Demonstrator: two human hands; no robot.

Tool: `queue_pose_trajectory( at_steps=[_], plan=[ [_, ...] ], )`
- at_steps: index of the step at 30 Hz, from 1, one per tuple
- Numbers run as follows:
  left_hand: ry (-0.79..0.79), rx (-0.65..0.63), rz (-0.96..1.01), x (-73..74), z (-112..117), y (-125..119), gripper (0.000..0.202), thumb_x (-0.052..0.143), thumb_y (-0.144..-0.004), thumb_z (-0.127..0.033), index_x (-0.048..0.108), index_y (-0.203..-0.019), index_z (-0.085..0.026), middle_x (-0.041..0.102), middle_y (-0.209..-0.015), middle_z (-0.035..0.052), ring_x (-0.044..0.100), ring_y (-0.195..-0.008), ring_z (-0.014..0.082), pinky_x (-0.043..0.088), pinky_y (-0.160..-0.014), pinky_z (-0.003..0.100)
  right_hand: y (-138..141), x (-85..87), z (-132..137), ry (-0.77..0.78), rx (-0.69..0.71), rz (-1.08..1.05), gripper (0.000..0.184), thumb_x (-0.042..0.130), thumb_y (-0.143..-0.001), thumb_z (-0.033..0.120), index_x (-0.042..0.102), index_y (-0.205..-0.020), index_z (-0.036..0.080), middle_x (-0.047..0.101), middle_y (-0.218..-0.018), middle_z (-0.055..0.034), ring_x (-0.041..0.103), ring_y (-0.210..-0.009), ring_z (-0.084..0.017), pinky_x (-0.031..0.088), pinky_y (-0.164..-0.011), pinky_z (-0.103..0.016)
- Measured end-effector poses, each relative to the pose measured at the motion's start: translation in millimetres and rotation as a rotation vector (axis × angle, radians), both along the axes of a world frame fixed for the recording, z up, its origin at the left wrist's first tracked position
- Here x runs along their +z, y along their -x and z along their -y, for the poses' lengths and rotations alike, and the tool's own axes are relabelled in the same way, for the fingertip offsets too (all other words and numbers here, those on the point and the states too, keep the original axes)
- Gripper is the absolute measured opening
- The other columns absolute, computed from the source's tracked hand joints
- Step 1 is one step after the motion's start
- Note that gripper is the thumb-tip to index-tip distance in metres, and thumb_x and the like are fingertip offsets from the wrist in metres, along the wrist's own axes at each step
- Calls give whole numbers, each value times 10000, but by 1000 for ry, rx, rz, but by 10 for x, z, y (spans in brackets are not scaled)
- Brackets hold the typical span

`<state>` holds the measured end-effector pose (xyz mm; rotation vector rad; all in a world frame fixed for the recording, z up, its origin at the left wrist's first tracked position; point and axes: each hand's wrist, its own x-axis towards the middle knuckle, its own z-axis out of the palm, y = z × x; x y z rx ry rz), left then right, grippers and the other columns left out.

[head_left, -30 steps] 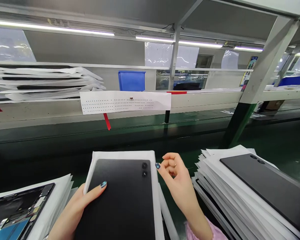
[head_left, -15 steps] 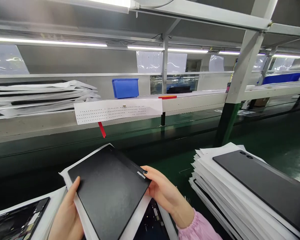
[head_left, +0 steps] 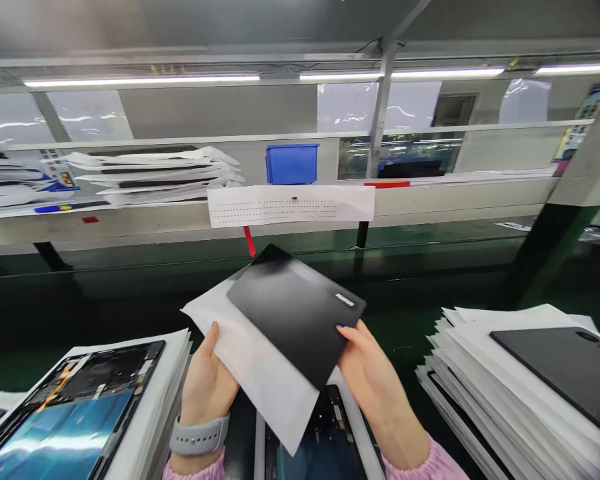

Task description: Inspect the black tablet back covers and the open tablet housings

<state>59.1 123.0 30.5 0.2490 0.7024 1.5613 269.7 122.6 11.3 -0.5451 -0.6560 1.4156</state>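
Note:
My right hand (head_left: 377,383) grips a black tablet back cover (head_left: 295,313) by its right edge, near small white lettering. The cover is tilted and blurred at its far corner. Beneath and to the left of it is a white protective sheet (head_left: 265,367), its edge pinched by my left hand (head_left: 210,383). Below both hands, an opened tablet (head_left: 325,447) with bare inner parts lies on white sheets, partly hidden. On a stack to the left is another opened tablet (head_left: 75,407) with blue battery cells and an orange ribbon cable.
At the right, a tall pile of white sheets (head_left: 465,373) carries a dark grey back cover (head_left: 560,373). Beyond the dark green bench runs a shelf (head_left: 460,200) with layered sheets (head_left: 175,177) and a blue bin (head_left: 293,165). A slanting post (head_left: 550,247) stands right.
The cover has shifted rightward off the white sheet, exposing much more of it. My left hand has gone from gripping cover and sheet together to the sheet alone. The view has turned left.

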Motion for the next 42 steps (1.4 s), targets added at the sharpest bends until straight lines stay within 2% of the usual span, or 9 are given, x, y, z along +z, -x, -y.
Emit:
queue_pose_trajectory(
  at_steps=[3,7,11,13,19,24,30,37,42],
  plan=[
    [-53,-40,45,-29,-10,29,559,332,-1031,-190,232,-1545,8,733,-1117,222,671,-1131,313,423,-1113,448,-99,-43,-39,-74,-166,138,375,782,-786,336,702,-1144,262,722,-1150,-39,623,-1114,-276,493,-972,-426],
    [-79,-80,75,-8,5,7,535,326,-1040,-223,314,-1509,35,725,-1140,239,687,-1107,328,440,-1095,477,-124,-147,-83,-385,-328,678,232,645,-925,275,737,-1134,236,736,-1104,-63,640,-1072,-278,489,-982,-436],
    [-45,-189,121,86,49,-76,511,380,-1032,-287,424,-1480,-45,752,-1123,168,696,-1088,320,487,-1048,458,-40,-159,-52,-1001,-230,1141,538,411,-916,17,660,-1296,305,689,-1263,-50,579,-1187,-251,475,-1003,-449],
    [-10,-213,105,144,85,-115,487,390,-1024,-314,503,-1432,-73,766,-1089,143,712,-1045,323,521,-1007,456,1,-128,2,-1132,-164,1277,628,372,-874,-40,626,-1331,309,685,-1273,-49,558,-1210,-246,475,-996,-460],
    [153,-149,-15,215,182,-128,342,442,-930,-140,724,-1103,-51,788,-850,125,743,-936,336,589,-904,459,-9,13,231,-1062,16,1404,618,433,-725,-40,603,-1251,234,579,-1360,-87,436,-1349,-260,431,-1086,-451],
    [142,-75,-49,203,256,-33,285,495,-862,-131,749,-738,-87,766,-711,107,760,-835,329,610,-865,430,-12,107,338,-973,-67,1364,378,514,-697,-13,529,-996,218,581,-1107,-76,510,-1194,-269,475,-992,-414],
    [132,39,-90,208,333,41,235,533,-792,-103,734,-680,-149,749,-627,44,759,-868,317,612,-873,417,15,160,371,-1037,-137,1302,350,532,-684,-24,502,-934,219,553,-973,-33,536,-1023,-239,474,-882,-380],
    [2,-129,-32,37,298,111,155,619,-785,-163,768,-766,-129,793,-852,102,727,-985,377,586,-925,495,43,150,432,-1023,-72,1254,348,583,-755,-40,540,-975,226,600,-1023,-38,536,-1090,-241,461,-934,-356],
    [22,-35,-26,145,328,27,181,594,-765,-120,737,-657,-138,776,-738,102,744,-928,353,611,-869,451,-34,196,482,-951,50,1185,329,730,-784,63,565,-1004,243,614,-1087,-42,557,-1124,-247,454,-981,-346]
  ],
)
